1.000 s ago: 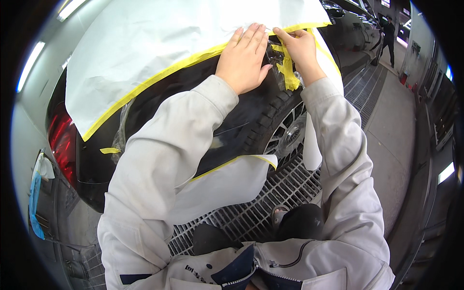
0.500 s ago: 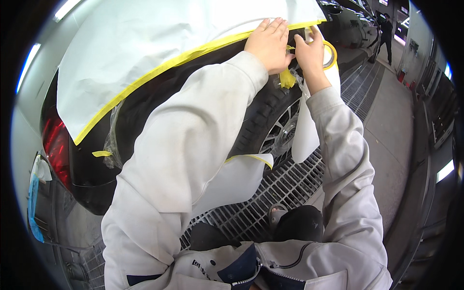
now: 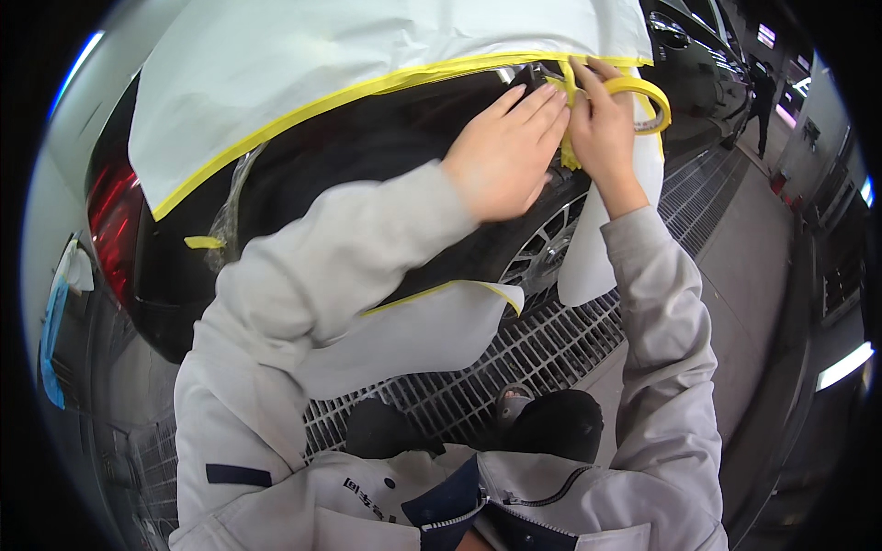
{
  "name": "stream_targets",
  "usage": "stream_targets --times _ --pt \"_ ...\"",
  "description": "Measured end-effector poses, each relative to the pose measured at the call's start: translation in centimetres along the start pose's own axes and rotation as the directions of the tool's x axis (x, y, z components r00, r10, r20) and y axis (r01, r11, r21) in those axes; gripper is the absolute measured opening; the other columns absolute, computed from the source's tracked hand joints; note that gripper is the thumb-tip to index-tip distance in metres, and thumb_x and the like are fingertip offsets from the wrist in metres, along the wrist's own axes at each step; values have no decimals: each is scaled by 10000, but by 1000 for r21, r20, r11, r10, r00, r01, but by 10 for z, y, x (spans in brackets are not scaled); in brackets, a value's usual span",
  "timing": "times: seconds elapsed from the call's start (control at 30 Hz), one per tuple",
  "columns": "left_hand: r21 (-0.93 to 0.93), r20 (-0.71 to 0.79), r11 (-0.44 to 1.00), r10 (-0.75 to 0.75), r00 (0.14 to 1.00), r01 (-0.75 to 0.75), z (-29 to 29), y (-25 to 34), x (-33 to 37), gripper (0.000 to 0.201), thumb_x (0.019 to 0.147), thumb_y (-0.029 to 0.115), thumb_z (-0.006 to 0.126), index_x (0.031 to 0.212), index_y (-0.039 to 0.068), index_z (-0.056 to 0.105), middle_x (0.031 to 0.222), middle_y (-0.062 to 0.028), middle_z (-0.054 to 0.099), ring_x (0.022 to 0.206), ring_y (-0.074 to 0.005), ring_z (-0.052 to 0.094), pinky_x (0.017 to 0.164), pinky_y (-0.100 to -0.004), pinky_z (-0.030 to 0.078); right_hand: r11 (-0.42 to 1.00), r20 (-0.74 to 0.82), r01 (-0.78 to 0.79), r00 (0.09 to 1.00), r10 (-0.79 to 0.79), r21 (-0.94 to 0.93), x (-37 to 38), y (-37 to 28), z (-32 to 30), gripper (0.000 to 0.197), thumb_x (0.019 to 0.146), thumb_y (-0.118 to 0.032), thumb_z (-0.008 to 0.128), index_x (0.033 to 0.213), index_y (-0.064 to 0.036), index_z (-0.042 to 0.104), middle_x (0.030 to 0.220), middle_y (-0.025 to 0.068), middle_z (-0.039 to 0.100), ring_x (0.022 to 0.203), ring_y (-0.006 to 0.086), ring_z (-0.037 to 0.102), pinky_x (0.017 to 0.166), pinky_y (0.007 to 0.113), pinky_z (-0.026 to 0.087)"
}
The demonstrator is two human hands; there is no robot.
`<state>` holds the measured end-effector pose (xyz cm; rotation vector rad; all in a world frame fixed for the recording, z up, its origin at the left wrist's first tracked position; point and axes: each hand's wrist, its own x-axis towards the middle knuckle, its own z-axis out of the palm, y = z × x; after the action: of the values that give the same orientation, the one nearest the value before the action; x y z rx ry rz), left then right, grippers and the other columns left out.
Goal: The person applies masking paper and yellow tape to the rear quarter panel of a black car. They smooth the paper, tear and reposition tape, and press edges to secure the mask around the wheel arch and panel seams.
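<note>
White masking paper (image 3: 367, 41) edged with yellow tape covers the upper side of a black car (image 3: 367, 124). Just below that edge, above the wheel (image 3: 551, 246), my left hand (image 3: 507, 154) has its fingers stretched out, slightly blurred, fingertips close to my right hand. My right hand (image 3: 602, 133) is closed with a yellow masking tape roll (image 3: 656, 90) against its outer side. A yellow tape strip (image 3: 569, 84) runs by its fingertips, and crumpled tape hangs lower. Which fingers grip the roll is partly hidden.
More white paper (image 3: 602, 253) hangs beside the wheel, and another sheet (image 3: 427, 335) spreads below the bumper. Clear film (image 3: 228, 211) with a tape scrap hangs near the red tail light (image 3: 115, 216). Metal grating (image 3: 560, 344) lies underfoot. Another person (image 3: 761, 106) stands far right.
My left hand has come down off the paper's taped edge. The tape roll has turned and swung outward beside my right hand, and a tape strip now shows at its fingertips.
</note>
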<state>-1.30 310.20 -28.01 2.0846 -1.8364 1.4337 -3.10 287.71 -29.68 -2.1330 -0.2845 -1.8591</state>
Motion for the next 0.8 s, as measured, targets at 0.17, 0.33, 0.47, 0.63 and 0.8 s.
stream_targets --times 0.17,0.33,0.47,0.63,0.8 --pt "-616 125 616 -538 834 490 -101 18 -117 295 974 22 794 1270 29 794 979 -99 755 851 -218 753 817 -326 617 974 53 128 991 -120 -186 1 -77 41 527 956 -121 686 1477 -50 729 1505 260 662 1257 486 665 1093 543 544" --pt "-883 124 -93 -992 38 460 -168 0 -204 357 1174 249 671 1440 13 640 987 -100 767 765 -148 749 698 -276 613 968 52 169 985 -162 -186 -7 -127 61 638 905 -126 688 1533 -14 673 1514 243 646 1391 473 621 1131 564 517" --pt "-916 -29 38 -999 28 401 -198 -34 -230 543 1173 310 685 1574 1 488 1121 -166 767 833 -199 788 756 -292 631 971 85 205 977 -196 -123 -6 -134 58 637 896 -114 691 1529 -36 690 1464 244 683 1316 458 664 1096 546 545" --pt "-898 42 21 -990 134 439 -213 -70 -218 675 1130 288 759 1615 -45 428 1146 -200 778 898 -233 819 790 -303 649 982 81 185 980 -181 -41 -1 -138 55 653 914 -122 685 1565 -84 682 1442 263 692 1228 458 683 1073 537 561" --pt "-738 -289 291 -952 105 608 -201 -95 -229 666 1015 262 907 1466 -48 529 1088 -152 731 865 -160 742 783 -262 590 967 152 203 972 -180 -153 0 -151 57 686 897 -156 700 1581 -112 677 1462 257 673 1293 470 660 1113 549 536"
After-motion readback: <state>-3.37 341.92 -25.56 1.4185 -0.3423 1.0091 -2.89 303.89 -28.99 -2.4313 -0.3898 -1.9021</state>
